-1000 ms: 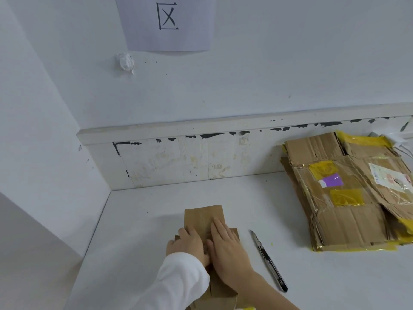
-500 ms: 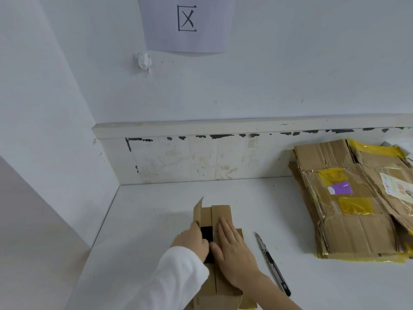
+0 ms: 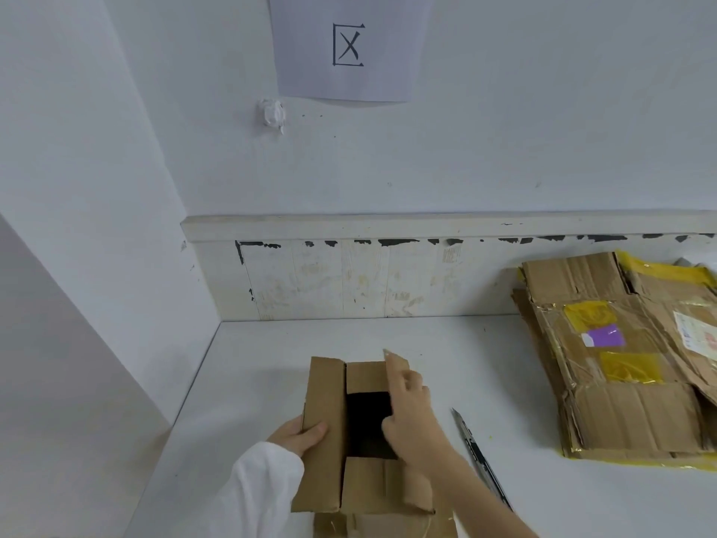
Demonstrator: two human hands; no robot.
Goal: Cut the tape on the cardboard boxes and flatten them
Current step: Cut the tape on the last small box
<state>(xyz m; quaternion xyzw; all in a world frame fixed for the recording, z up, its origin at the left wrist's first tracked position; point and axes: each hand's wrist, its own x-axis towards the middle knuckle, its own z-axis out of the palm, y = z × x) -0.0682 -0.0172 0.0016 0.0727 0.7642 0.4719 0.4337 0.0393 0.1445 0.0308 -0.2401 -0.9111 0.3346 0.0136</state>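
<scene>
Flaps now spread open; left hand [image 3: 300,434] grips the box's [image 3: 324,440] 9 o'clock flap, right hand [image 3: 411,417], fingers straight, pushes the 3 o'clock flap outward to collapse it. Knife [image 3: 481,460] idle at 3 o'clock.

One open box [image 3: 326,432], one knife [image 3: 479,458], one flattened stack [image 3: 620,355].

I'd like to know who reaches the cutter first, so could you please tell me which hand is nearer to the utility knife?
Right. The right hand is on the box's right flap, just left of the utility knife; the left hand grips the far-side left flap.
</scene>
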